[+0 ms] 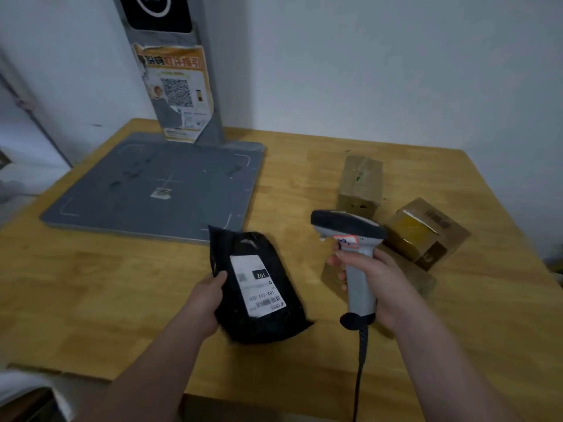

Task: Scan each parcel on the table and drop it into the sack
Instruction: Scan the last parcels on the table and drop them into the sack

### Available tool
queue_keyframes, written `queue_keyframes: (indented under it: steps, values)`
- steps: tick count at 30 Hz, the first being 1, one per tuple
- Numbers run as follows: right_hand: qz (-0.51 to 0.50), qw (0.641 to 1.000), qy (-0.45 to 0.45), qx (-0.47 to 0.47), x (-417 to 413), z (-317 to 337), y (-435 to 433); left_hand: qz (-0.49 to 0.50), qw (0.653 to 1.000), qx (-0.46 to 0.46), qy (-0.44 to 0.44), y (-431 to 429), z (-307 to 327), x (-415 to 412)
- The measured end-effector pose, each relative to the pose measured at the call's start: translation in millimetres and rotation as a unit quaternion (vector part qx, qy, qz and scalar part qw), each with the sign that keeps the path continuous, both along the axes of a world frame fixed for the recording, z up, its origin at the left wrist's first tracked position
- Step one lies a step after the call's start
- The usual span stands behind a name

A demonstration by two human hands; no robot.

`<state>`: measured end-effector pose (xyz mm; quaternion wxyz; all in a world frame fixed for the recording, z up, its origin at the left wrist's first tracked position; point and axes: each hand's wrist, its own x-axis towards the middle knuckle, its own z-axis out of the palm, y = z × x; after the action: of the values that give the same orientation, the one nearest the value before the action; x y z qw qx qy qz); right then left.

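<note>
We gripped the black parcel (268,318) with our left hand (205,300), thumb curled over its edge; it sat just in front of the near right corner of the grey platform (152,181), its top overlapping that corner in our view; whether it rested on the table (91,284) or hung just above it, we could not tell; its white label (257,284) faced up, printed "102". Our right hand (380,287) was wrapped round the handle of the barcode scanner (350,233), to the right of the platform's near corner, head tipped leftward, dark cable (361,360) trailing down toward us. Further right of the platform lay three cardboard boxes: one (361,184) level with its middle; one (426,236) beyond that; a flatter one (423,281) partly hidden behind our right hand. A post with an orange poster (179,92) rose from the platform's far edge.
</note>
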<state>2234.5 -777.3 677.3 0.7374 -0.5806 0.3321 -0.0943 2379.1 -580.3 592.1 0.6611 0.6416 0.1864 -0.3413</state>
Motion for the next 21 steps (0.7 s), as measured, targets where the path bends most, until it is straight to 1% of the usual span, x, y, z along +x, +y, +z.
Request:
queue_keyframes:
  steps: [1, 5, 7, 10, 14, 16, 21]
  values:
    - [0.009, 1.0, 0.011, -0.002, 1.2, -4.8, 4.0, -0.005, 1.0, 0.011, -0.007, 7.6, -6.3, -3.5]
    - [0.059, 0.997, 0.05, -0.013, 2.0, -20.7, 18.7, -0.085, 0.994, 0.05, -0.05, 26.8, -23.1, -17.5]
    - [0.094, 0.992, 0.07, -0.036, 0.0, -26.9, 23.4, -0.101, 0.991, 0.064, -0.06, 30.6, -26.9, -22.9]
    - [0.16, 0.976, 0.123, -0.081, -4.0, -35.2, 28.0, -0.093, 0.989, 0.073, -0.092, 32.8, -30.3, -27.6]
    - [0.211, 0.946, 0.206, -0.137, -7.5, -42.9, 31.9, -0.074, 0.989, 0.067, -0.105, 33.5, -28.1, -32.9]
    - [0.222, 0.939, 0.219, -0.145, -9.2, -45.4, 34.4, -0.071, 0.989, 0.067, -0.108, 33.9, -26.7, -34.6]
    - [0.227, 0.937, 0.225, -0.141, -10.8, -45.4, 37.6, -0.064, 0.99, 0.067, -0.105, 34.4, -29.9, -37.2]
